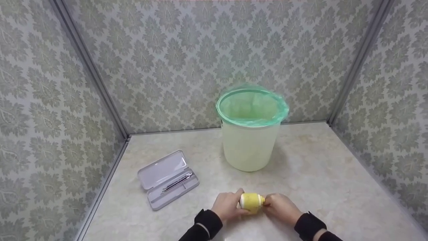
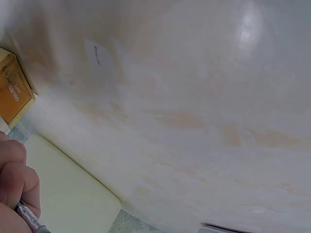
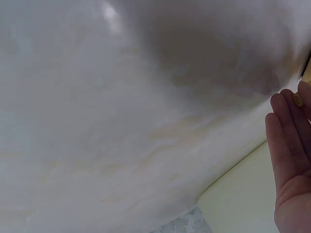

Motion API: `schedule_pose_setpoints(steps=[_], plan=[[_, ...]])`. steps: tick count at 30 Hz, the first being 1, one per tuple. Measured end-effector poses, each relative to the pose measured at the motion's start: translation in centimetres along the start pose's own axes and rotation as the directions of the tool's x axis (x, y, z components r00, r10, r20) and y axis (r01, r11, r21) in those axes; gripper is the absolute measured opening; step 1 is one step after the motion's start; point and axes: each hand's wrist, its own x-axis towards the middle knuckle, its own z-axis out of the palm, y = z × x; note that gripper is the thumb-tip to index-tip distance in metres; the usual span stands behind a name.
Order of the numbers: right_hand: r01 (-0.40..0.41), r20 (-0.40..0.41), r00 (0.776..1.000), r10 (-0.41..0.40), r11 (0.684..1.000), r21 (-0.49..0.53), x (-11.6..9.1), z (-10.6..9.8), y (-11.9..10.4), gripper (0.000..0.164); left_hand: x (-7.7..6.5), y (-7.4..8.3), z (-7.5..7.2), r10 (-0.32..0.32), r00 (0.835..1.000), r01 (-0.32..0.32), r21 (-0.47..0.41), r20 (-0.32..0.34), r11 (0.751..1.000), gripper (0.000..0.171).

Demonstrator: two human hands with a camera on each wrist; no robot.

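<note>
A yellow and white pencil sharpener (image 1: 251, 201) lies between my hands at the table's front. My left hand (image 1: 228, 205) grips its white end, a finger above and the thumb below. In the left wrist view the sharpener's clear orange drawer (image 2: 13, 92) shows beyond curled fingers, which also hold a slim silvery patterned pencil (image 2: 30, 218). My right hand (image 1: 281, 207) is at the yellow end, pinching a small round crank knob (image 3: 297, 99) with its fingertips. The crank and the pencil's far end are hidden.
An open lavender pencil case (image 1: 162, 170) with several patterned pencils (image 1: 177, 183) lies to the left. Behind my hands stands a tall pale bin (image 1: 249, 147), its rim covered by a green bag (image 1: 284, 108). Patterned walls (image 1: 207, 60) enclose the table's back and sides.
</note>
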Motion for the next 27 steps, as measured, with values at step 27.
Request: schedule_pose_setpoints(steps=[27], plan=[[0.153, -0.098, 0.983, -0.158, 0.987, -0.055, -3.0, -0.2, -1.3, 0.003, 0.1, -0.2, 0.2, 0.011, 1.000, -0.012, 0.003, 0.011, 1.000, 0.057]])
